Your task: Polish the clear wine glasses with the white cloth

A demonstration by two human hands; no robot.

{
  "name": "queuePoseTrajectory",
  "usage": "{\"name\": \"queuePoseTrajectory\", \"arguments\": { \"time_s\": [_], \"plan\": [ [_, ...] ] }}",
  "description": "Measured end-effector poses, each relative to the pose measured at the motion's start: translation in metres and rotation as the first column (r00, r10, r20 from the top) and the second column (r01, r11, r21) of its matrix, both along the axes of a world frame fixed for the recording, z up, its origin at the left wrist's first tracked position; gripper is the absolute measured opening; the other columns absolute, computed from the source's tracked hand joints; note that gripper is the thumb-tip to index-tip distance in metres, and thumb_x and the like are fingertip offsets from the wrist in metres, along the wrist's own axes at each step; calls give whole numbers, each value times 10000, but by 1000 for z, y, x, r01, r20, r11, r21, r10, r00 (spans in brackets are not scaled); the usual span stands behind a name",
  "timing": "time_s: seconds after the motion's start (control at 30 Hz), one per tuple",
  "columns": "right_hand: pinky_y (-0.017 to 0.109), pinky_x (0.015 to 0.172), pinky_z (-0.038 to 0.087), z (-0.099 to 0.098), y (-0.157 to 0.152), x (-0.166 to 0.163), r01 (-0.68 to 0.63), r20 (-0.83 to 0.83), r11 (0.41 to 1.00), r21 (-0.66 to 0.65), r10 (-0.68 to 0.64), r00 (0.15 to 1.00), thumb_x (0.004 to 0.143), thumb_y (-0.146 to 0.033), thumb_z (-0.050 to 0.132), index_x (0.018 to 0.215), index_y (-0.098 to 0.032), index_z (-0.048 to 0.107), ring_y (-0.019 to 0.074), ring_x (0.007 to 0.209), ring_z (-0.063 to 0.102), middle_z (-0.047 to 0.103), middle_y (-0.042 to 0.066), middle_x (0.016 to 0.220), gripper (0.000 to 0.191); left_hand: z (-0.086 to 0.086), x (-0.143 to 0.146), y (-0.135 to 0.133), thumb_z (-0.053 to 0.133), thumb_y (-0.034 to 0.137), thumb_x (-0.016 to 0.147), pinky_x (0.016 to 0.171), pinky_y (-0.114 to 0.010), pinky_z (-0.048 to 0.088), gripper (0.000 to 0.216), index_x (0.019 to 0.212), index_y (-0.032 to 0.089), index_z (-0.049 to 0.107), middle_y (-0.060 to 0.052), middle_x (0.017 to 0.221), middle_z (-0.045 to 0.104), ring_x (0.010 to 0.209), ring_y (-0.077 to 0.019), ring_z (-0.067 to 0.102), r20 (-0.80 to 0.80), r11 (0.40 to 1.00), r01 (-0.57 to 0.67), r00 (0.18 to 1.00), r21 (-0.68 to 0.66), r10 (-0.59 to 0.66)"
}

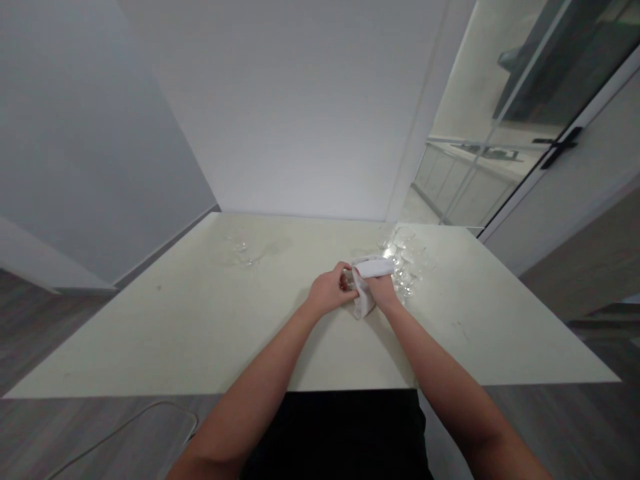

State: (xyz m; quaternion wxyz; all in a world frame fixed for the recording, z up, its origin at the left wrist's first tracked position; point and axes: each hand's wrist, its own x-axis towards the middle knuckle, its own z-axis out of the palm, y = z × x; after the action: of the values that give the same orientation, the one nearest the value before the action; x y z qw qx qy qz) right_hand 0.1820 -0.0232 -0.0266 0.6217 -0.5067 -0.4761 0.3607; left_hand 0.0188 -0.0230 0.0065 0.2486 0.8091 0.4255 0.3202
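Note:
Near the middle of the table, my left hand (329,289) curls its fingers around a small clear glass (349,280), most of it hidden by the fingers and the cloth. My right hand (381,291) grips a white cloth (374,267), which is pressed against the glass and hangs down between both hands. Just beyond my right hand stands a cluster of several clear glasses (406,257). Farther off on the left, a couple of clear glasses (243,248) sit apart from that cluster.
The pale table (190,327) reaches back to a white wall (300,120). A glass door with a black handle (560,148) is at the right. A cable (125,430) lies on the floor at the lower left.

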Motion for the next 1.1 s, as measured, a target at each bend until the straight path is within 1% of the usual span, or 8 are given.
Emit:
{"name": "queuePoseTrajectory", "arguments": {
  "time_s": [0.17, 0.33, 0.47, 0.57, 0.67, 0.8, 0.93, 1.1],
  "plan": [
    [316, 696, 497, -6, 0, 0, -39, -69, 999, -33, 37, 997, 614, -262, 667, 815, -182, 647, 170, 718, 599, 681, 22, 821, 217, 1, 0, 0, 622, 373, 736, 523, -210, 330, 319, 989, 210, 517, 37, 631, 540, 540, -109, 485, 126, 984, 96, 989, -151, -77],
    [289, 616, 481, -9, 0, 3, -66, -43, 998, -1, 65, 997, 594, -298, 697, 761, -180, 627, 154, 642, 572, 668, 11, 753, 216, 6, -5, 3, 449, 476, 840, 463, -211, 357, 340, 913, 152, 521, 17, 580, 524, 426, -88, 447, 309, 783, 400, 910, -476, -277],
    [319, 731, 491, -11, 3, 2, 13, 1, 999, -41, -13, 1000, 620, -310, 663, 826, -172, 649, 189, 775, 615, 696, 45, 864, 249, 4, -4, 2, 492, 486, 813, 589, -244, 410, 332, 905, 174, 561, -34, 735, 607, 639, -146, 557, 29, 978, 119, 993, -172, -116],
    [340, 806, 482, -12, 4, 1, 40, -20, 997, -60, -42, 999, 637, -322, 649, 882, -168, 650, 205, 865, 619, 690, 65, 951, 290, 2, 1, 1, 591, 441, 754, 635, -264, 398, 335, 1001, 218, 549, -29, 764, 615, 711, -182, 571, -173, 997, -35, 984, 73, 47],
    [341, 790, 491, -10, 2, 1, -3, -23, 998, -57, 1, 1000, 622, -330, 677, 886, -170, 640, 199, 839, 618, 684, 62, 924, 311, 3, 1, 1, 574, 438, 773, 568, -240, 381, 273, 927, 214, 544, -5, 668, 565, 611, -154, 539, -107, 998, 19, 994, -68, -26],
    [332, 750, 499, -4, -5, 2, -75, 41, 997, -10, 76, 996, 589, -356, 718, 829, -184, 623, 174, 752, 598, 673, 48, 867, 310, 11, -10, 3, 469, 553, 822, 431, -205, 343, 373, 830, 182, 504, 48, 549, 425, 412, -81, 390, 317, 759, 375, 920, -533, -231],
    [336, 725, 498, 3, -10, 3, -119, 66, 993, 8, 118, 991, 570, -362, 731, 799, -195, 604, 165, 710, 579, 664, 41, 853, 311, 14, -17, 4, 503, 595, 793, 398, -187, 325, 421, 823, 176, 485, 56, 541, 420, 381, -62, 368, 462, 578, 507, 855, -640, -238],
    [347, 719, 492, 8, -9, 2, -54, 142, 999, 3, 53, 988, 606, -343, 666, 754, -184, 610, 187, 736, 588, 659, 47, 799, 224, 9, -7, 3, 458, 511, 843, 518, -216, 396, 365, 958, 176, 546, -7, 685, 569, 541, -112, 517, 315, 893, 293, 931, -341, -185]
  ]
}}
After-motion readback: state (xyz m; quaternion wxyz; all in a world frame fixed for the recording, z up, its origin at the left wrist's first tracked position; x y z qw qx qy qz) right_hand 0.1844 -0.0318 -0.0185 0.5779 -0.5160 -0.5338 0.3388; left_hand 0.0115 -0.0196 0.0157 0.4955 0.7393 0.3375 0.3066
